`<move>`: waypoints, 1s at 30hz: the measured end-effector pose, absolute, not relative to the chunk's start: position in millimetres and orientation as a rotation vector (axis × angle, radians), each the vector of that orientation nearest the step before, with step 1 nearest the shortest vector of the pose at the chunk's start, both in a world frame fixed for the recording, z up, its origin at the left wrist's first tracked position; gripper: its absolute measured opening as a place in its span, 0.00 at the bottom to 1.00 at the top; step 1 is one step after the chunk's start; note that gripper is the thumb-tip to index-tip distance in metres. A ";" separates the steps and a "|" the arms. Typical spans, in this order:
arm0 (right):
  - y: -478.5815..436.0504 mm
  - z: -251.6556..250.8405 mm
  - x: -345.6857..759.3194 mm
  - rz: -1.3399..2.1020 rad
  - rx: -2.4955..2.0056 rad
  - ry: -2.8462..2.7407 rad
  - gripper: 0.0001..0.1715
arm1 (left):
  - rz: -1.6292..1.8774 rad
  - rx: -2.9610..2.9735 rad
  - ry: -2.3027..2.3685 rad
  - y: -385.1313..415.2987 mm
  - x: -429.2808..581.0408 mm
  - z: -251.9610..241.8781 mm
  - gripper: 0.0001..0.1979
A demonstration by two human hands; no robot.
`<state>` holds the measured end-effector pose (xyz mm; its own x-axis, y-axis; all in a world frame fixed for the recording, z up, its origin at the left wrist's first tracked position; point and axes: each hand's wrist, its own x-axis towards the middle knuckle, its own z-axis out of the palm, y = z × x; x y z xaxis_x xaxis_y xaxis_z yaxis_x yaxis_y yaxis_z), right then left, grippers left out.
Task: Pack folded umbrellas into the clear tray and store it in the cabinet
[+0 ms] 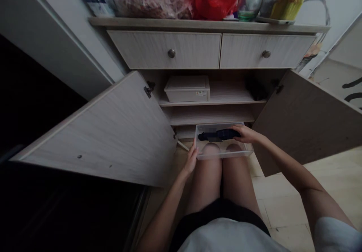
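Note:
A clear plastic box (223,155) rests over my knees in front of the cabinet. My left hand (192,158) grips its left side, with the fingers against the wall. Inside, along the far side, lies a long dark navy bundle that looks like a folded umbrella (223,134). A pixelated patch covers part of it. My right hand (245,133) reaches over the box's right end, its fingers closed on the right end of the umbrella.
Both cabinet doors, left (107,131) and right (308,116), stand swung outward beside me. The upper shelf (226,92) carries a lidded white box (188,88) and a black item (256,88). Above are two closed drawers (166,48); bags, a glass (250,3) and bottles crowd the top.

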<state>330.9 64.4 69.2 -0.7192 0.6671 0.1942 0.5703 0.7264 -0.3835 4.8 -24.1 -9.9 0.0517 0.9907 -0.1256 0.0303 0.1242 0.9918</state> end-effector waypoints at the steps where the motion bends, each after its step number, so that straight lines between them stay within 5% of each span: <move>1: 67.4 63.9 330.0 0.408 -0.962 -2.605 0.30 | 1.054 1.153 1.244 -24.3 4.4 -9.0 0.42; 20: 75.6 62.0 309.9 -0.009 -1.380 -2.759 0.22 | 1.115 1.167 1.254 -28.8 7.7 -1.1 0.38; 24: 114.5 79.2 342.1 0.075 -1.468 -2.502 0.22 | 1.120 1.129 1.266 -29.8 7.5 -3.7 0.38; 30: 202.2 95.2 404.7 -0.223 -2.201 -1.835 0.28 | 1.111 1.096 1.306 -28.7 8.6 -5.6 0.40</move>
<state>404.7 202.2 95.2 0.1875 0.9400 0.2851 0.9809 -0.1640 -0.1046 8.6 -28.7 -5.6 -0.0272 0.9886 -0.1481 0.0123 0.1484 0.9888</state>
